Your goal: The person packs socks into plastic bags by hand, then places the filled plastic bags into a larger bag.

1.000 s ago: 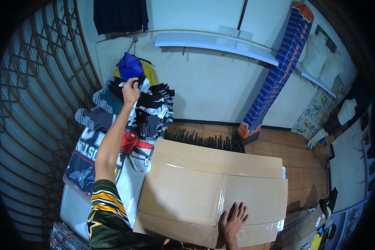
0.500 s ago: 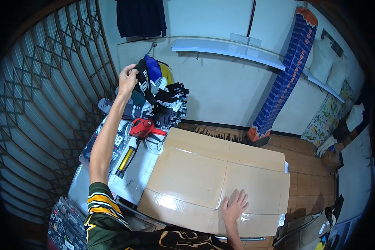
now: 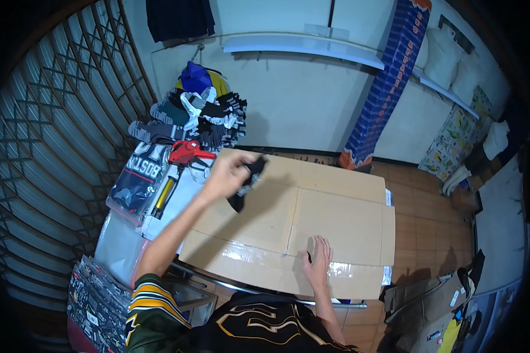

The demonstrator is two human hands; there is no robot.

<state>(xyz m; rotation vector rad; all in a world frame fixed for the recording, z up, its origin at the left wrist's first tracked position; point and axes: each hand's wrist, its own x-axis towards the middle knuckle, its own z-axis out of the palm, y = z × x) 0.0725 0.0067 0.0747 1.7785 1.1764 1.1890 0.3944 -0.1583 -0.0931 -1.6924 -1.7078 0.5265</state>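
A black cloth item with white marks [image 3: 250,176], perhaps a sock, hangs from my left hand [image 3: 231,173], which is closed on it above the cardboard. My right hand [image 3: 319,259] rests near the front edge of the flat cardboard [image 3: 341,217], fingers partly spread and nothing visible in them. To the left lie a red tool with a yellow tube [image 3: 185,154] and a plastic-wrapped dark garment [image 3: 136,182]. Behind them is a pile of dark and white socks [image 3: 218,117], with a blue item [image 3: 196,78] on top.
A folding metal gate [image 3: 59,117] stands at the left. On the back wall is a white shelf [image 3: 300,48]. A tall blue and orange package [image 3: 388,82] leans by the wall. Folded cardboard [image 3: 421,303] sits at the lower right, and packed garments [image 3: 97,300] at the lower left.
My left hand has moved from the sock pile rightward and nearer, bringing the black cloth item over the cardboard. My right hand stays on the cardboard, while the whole view has shifted.
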